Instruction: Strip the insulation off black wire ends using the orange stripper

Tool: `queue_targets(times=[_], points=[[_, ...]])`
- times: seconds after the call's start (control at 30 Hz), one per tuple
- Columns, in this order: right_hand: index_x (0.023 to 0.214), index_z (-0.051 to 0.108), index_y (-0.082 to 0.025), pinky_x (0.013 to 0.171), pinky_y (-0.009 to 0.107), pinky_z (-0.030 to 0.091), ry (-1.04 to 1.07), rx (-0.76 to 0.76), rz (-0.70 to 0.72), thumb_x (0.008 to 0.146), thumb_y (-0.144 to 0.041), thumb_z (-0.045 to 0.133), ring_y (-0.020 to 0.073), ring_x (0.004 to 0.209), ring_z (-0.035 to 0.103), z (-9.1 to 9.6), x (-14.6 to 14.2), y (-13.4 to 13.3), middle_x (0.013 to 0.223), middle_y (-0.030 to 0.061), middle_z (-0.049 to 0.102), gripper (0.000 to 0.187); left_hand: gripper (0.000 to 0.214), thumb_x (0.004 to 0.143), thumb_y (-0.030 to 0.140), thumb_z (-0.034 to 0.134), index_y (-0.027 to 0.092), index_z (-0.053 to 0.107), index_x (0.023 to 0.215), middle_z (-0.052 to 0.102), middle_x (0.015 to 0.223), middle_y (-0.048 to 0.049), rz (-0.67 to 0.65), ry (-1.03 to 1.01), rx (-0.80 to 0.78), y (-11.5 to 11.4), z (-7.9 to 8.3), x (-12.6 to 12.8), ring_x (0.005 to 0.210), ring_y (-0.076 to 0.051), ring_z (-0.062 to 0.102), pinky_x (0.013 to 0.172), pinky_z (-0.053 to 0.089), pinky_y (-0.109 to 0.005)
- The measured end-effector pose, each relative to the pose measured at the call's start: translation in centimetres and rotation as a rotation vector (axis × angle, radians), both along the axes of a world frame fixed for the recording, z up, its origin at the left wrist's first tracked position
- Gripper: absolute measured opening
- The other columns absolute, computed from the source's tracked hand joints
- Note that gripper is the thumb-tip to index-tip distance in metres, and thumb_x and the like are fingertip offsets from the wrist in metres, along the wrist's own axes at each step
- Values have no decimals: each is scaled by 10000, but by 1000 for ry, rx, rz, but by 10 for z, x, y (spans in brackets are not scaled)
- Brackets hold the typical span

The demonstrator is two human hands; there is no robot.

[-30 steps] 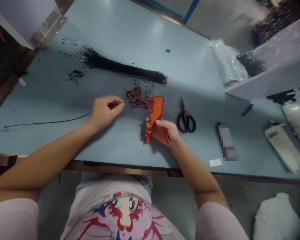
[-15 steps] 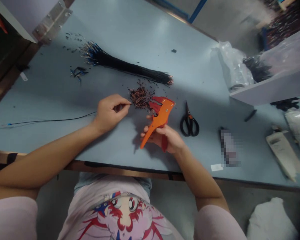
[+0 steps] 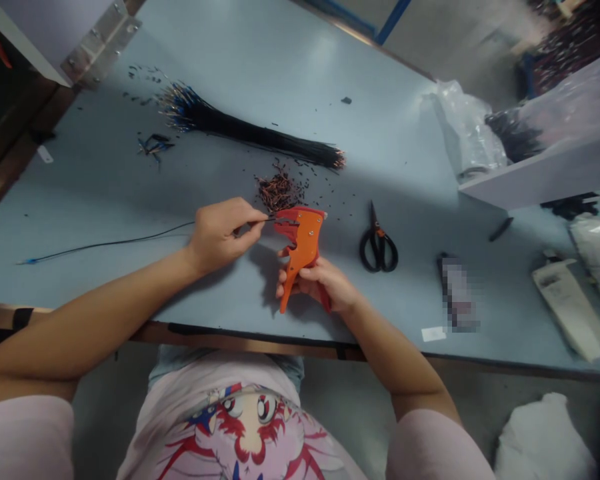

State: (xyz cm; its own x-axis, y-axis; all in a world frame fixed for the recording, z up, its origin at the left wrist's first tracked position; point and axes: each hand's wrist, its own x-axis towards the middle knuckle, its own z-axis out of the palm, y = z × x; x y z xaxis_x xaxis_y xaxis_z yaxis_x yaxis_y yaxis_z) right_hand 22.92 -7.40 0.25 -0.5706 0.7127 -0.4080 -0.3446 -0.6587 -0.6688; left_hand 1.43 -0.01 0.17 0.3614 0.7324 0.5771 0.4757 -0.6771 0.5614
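Observation:
Thumb and forefinger of my left hand [image 3: 227,233] pinch a thin black wire [image 3: 115,241] close to its right end. The wire trails out to the left across the table and finishes in a blue-tipped terminal. In my right hand [image 3: 320,283] is an orange and red wire stripper [image 3: 305,240], its handles gripped and its jaws facing left. The wire's right end is at the jaws; whether it is clamped I cannot tell. Just behind the jaws lies a pile of short black and copper offcuts [image 3: 277,190].
A long bundle of black wires [image 3: 260,137] lies farther back, its left ends blue-tipped. Loose blue pieces [image 3: 155,145] sit near it. Black-handled scissors [image 3: 379,247] lie to the right, then a blurred-out object [image 3: 457,293] and a white label [image 3: 433,334]. Plastic bags [image 3: 470,127] stand at the right.
The wire stripper in my right hand has moved left and slightly nearer me, bringing its jaws to the wire end. My left hand has shifted slightly right and nearer, drawing the wire along.

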Motion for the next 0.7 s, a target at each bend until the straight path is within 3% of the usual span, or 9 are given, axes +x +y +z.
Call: queue_targets(times=[0.7], points=[[1093, 538, -146, 656, 409, 550, -38, 130, 5, 734, -247, 692, 216, 731, 654, 4, -1, -8, 866, 52, 619, 403, 109, 801, 194, 570, 197, 670, 843, 673, 732, -18, -67, 17, 29, -2, -2, 0, 620, -107, 579, 609, 444, -231]])
